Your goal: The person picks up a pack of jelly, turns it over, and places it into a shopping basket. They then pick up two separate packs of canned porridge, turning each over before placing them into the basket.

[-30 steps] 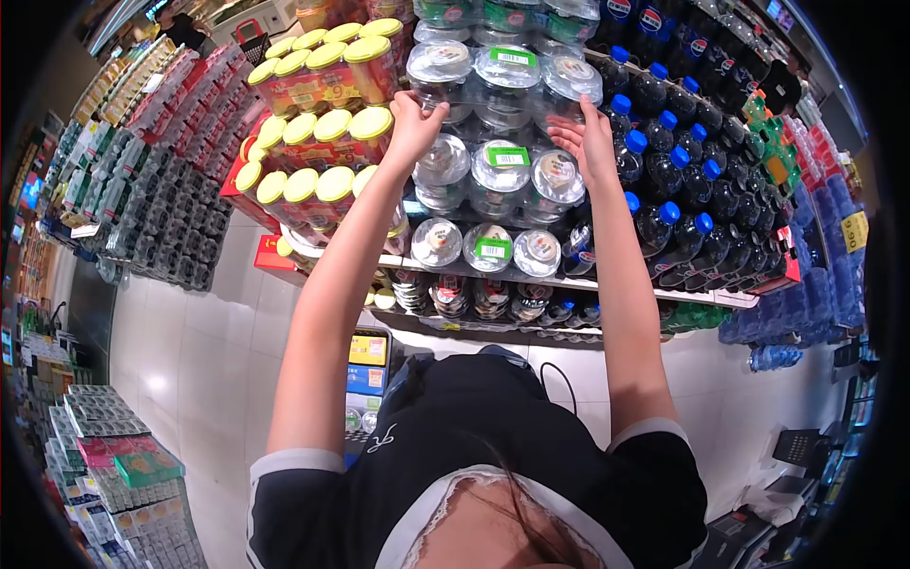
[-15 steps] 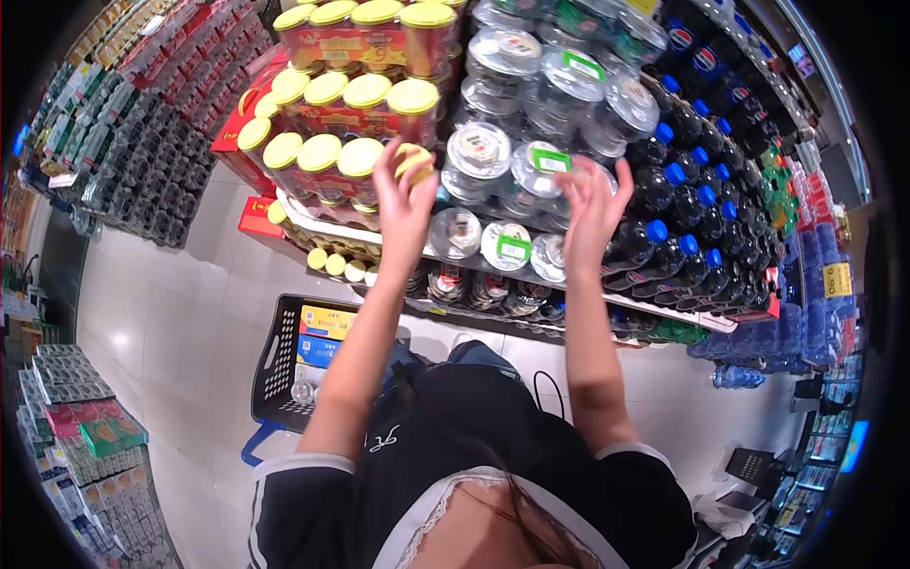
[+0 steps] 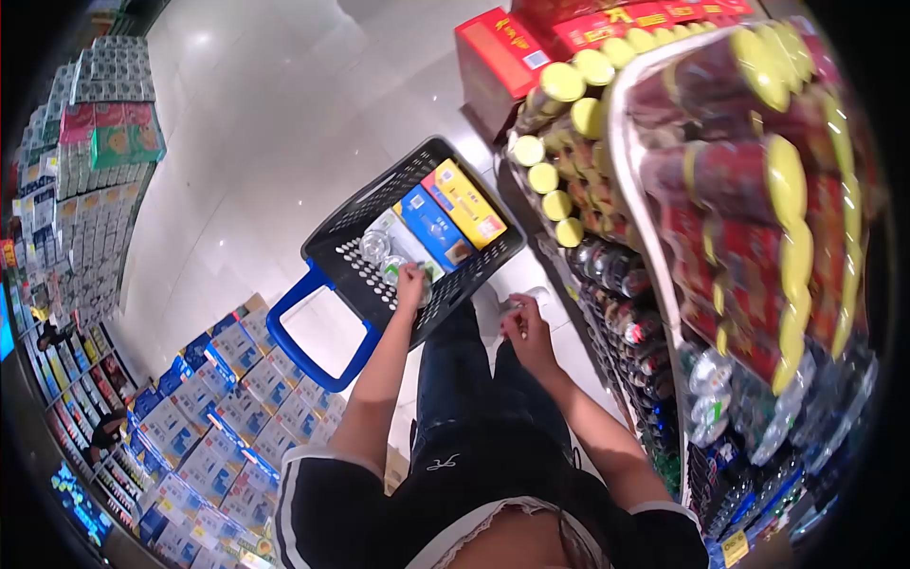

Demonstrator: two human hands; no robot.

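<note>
Pale, shiny tiles make the floor. On it stands one black basket; inside lie a yellow box, next to it a blue box, and, more to the left, clear round containers. At right, a white-edged shelf carries jars with yellow lids.

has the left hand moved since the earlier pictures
Yes. Judged against the shelved yellow-lidded jars, the left hand has moved away and down, to the clear containers in the black basket.
</note>
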